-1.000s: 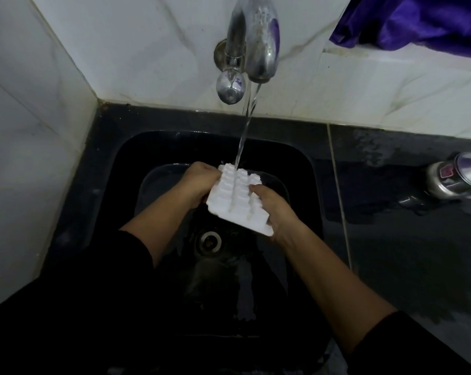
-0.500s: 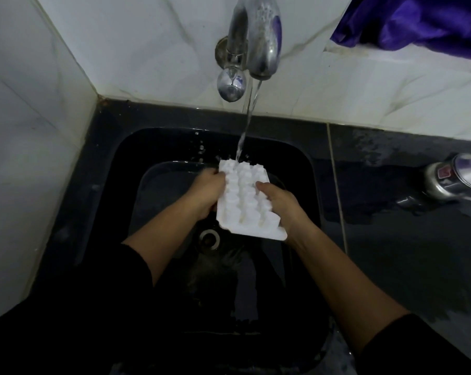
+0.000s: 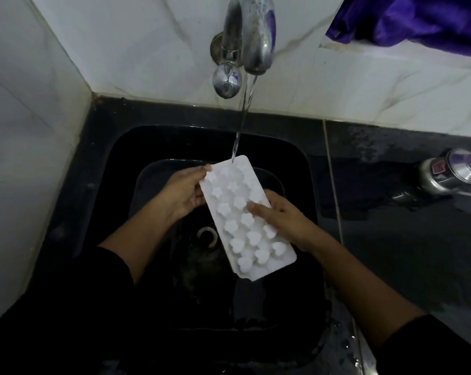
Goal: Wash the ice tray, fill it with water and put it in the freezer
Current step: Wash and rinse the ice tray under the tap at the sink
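**Black sink (image 3: 115, 147) in a marble-tiled corner: ice tray (image 3: 245, 212) rinsing under the tap (image 3: 252, 36)**

White veined wall tiles (image 3: 120, 50) meet a dark, wet bench (image 3: 405, 266) with the sink sunk into it, and a steel tap on the wall runs a thin stream of water (image 3: 242, 117). The white ice tray is held over the basin between both hands, tilted, its far end under the stream just beyond the left hand (image 3: 182, 196). The face turned upward shows raised star and heart shapes, so it looks like the underside, though I cannot be sure.

The left hand grips the tray's left long edge near the far corner, fingers curled against it. The right hand (image 3: 283, 220) holds the opposite long edge around the middle, thumb laid across the top face. The drain (image 3: 207, 236) lies below and between the wrists. Well off to the right of the right hand, a steel container (image 3: 451, 171) lies on its side on the bench, and a purple cloth (image 3: 418, 20) hangs above it.

The washing step seems to be in hand; filling and the freezer are still to come. The tray looks thin and light, probably flexible, and slick while wet. The flat rim along both long edges is the sensible hold. Once full it will likely sag and spill, so it should be kept level and supported from beneath.
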Demonstrator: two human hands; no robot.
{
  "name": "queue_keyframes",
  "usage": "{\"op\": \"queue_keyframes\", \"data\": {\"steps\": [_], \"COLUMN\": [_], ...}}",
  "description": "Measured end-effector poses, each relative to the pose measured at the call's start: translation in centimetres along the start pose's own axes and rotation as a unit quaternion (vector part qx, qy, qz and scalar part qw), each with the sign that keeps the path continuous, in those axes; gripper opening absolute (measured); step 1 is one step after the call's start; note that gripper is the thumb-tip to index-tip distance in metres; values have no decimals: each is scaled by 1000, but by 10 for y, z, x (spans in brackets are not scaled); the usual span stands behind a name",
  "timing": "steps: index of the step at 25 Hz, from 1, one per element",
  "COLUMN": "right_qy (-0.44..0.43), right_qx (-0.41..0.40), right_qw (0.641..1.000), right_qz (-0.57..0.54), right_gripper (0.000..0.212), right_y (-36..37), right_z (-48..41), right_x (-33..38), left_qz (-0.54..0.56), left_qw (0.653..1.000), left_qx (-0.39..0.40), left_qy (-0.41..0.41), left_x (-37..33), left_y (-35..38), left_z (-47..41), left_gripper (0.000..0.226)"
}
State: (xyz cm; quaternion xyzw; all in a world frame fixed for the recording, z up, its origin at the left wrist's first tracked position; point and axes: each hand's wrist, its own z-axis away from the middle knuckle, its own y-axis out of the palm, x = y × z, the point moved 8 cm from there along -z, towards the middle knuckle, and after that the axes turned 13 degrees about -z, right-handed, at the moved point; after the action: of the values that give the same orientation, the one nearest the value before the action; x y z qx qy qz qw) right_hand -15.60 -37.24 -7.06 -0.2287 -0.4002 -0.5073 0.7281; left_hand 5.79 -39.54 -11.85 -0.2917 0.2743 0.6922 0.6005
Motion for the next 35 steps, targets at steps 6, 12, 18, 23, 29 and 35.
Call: {"op": "queue_keyframes", "data": {"steps": [6,12,18,23,29,35], "right_qy": [-32,-57,-181,28,36,-31], "right_qx": [72,145,-151,-179,-186,-131], "right_qw": [988,965,944,952,966,977], "right_qz": [134,213,231,245,179,167], "right_gripper": [33,42,52,73,73,67], "right_y": [8,23,-10,63,23,90], "right_z": [-17,-39,-75,-86,-110,-93], "right_x": [15,29,22,-23,-17,0], "left_qz": [-170,-207,51,178,224,262], "left_qw": [985,972,990,982,971,965], "left_qx": [5,97,130,59,87,20], "left_qy": [30,-47,10,-21,3,17], "left_x": [-16,-17,-11,13,15,3], "left_y": [-21,-25,-9,26,54,31], "left_z": [9,26,49,45,50,35], "left_gripper": [33,53,48,41,36,49]}}
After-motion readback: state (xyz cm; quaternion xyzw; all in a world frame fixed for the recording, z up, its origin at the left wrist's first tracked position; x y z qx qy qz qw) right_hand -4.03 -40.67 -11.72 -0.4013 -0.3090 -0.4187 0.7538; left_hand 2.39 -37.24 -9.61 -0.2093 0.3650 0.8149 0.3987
